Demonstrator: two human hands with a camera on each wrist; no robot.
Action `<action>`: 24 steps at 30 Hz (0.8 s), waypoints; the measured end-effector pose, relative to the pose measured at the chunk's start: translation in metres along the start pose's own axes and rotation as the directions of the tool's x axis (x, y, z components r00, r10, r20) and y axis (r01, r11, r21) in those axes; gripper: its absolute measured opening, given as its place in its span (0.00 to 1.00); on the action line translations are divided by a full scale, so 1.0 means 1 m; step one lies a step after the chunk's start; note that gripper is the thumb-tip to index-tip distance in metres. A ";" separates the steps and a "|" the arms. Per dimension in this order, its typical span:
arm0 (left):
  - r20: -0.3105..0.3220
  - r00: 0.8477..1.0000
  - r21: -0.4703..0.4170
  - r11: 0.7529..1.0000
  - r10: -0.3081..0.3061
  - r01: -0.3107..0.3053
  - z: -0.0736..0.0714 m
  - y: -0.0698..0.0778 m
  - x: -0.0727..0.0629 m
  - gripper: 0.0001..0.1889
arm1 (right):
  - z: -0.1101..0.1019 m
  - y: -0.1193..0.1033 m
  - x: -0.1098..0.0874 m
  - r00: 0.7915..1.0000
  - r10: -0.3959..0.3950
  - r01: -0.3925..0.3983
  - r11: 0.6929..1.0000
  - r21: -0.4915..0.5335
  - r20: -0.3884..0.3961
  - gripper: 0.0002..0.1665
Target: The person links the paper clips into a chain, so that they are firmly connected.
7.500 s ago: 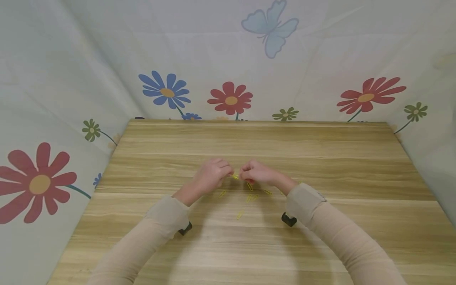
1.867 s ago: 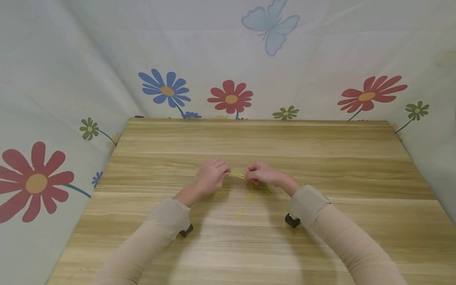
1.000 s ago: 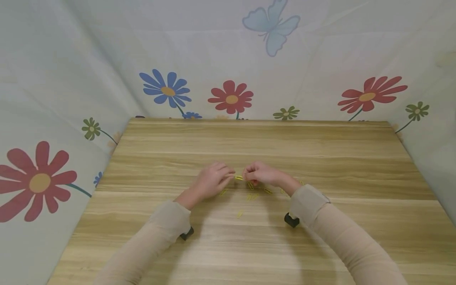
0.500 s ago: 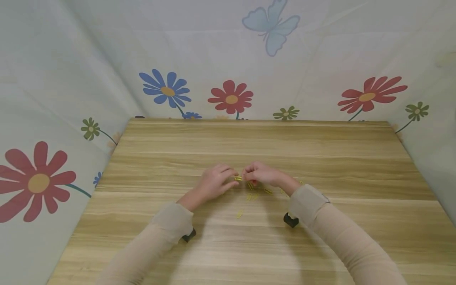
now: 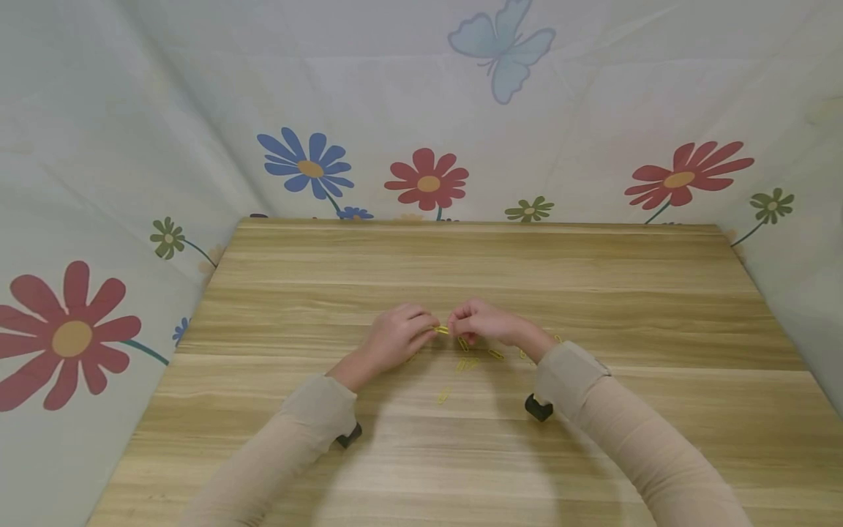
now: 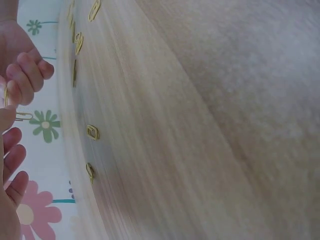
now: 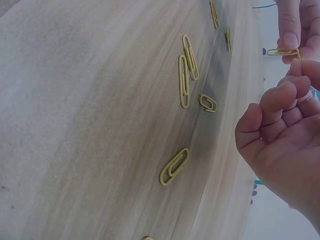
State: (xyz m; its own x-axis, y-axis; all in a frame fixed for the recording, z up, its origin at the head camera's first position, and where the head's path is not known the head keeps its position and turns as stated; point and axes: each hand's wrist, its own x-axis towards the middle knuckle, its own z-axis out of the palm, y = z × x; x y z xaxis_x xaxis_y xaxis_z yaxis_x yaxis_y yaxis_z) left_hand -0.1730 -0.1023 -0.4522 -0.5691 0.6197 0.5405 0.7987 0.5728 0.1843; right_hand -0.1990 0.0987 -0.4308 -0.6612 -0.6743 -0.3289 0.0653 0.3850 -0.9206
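Near the middle of the table both hands meet over yellow wire paper clips. My left hand [image 5: 398, 337] pinches a paper clip [image 5: 442, 330] between thumb and fingers; its loop sticks out past the thumb in the right wrist view. Close beside it, my right hand [image 5: 484, 320] pinches a second paper clip [image 7: 299, 56] by its end, the other fingers curled. The two clips cross and touch; whether they are hooked together is too small to tell. Just under the right hand lies a loose paper clip [image 5: 463, 343].
More paper clips lie scattered on the wooden table [image 5: 421, 454], among them a pair [image 5: 466, 364], one nearer the front [image 5: 443, 396] and one to the right [image 5: 496, 354]. A flower-printed curtain [image 5: 560, 124] stands behind the table's far edge.
The left hand has shifted slightly right and nearer the body; its fingers spread half a second ago and now pinch the clip again. The right hand has barely moved in the last second.
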 end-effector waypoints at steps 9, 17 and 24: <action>-0.067 0.997 0.034 0.999 0.033 -0.031 0.000 -0.001 -0.002 0.04 | 0.000 0.001 0.000 1.000 -0.006 0.007 0.999 0.050 -0.011 0.11; -0.129 0.989 0.071 0.996 0.071 -0.062 -0.001 -0.001 -0.003 0.03 | 0.001 -0.001 -0.003 0.999 -0.032 0.034 0.997 0.065 -0.035 0.14; -0.137 0.988 0.073 0.995 0.076 -0.066 -0.003 0.000 -0.001 0.02 | 0.000 0.001 0.000 0.999 -0.018 0.022 0.997 0.071 -0.050 0.16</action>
State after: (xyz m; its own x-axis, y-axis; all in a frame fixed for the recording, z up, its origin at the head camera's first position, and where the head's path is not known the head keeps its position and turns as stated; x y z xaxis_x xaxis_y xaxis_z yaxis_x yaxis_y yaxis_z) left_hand -0.1718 -0.1049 -0.4504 -0.4748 0.5817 0.6604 0.8181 0.5684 0.0875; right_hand -0.1983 0.0989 -0.4313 -0.6987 -0.6490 -0.3011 0.1039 0.3244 -0.9402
